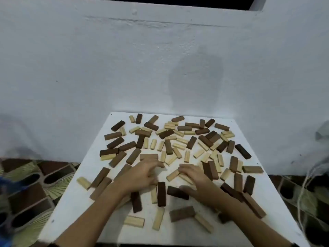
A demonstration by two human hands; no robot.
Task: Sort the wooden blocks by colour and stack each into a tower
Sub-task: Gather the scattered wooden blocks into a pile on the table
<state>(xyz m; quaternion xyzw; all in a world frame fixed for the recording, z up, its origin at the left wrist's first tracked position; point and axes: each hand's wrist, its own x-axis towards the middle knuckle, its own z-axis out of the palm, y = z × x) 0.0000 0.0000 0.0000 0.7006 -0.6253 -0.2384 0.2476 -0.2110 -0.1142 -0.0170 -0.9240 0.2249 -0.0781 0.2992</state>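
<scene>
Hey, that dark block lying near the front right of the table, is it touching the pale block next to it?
Touching. The head view shows the pale block's upper end butting against the dark block's right end, forming an L with no gap.

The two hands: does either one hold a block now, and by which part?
It cannot be told. Both the left hand and the right hand lie blurred over the blocks, fingers hidden.

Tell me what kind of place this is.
Probably a room in a home, not a workshop: a small white table pushed against a painted white wall, on a patterned tile floor, with loose wooden blocks spread across it.
</scene>
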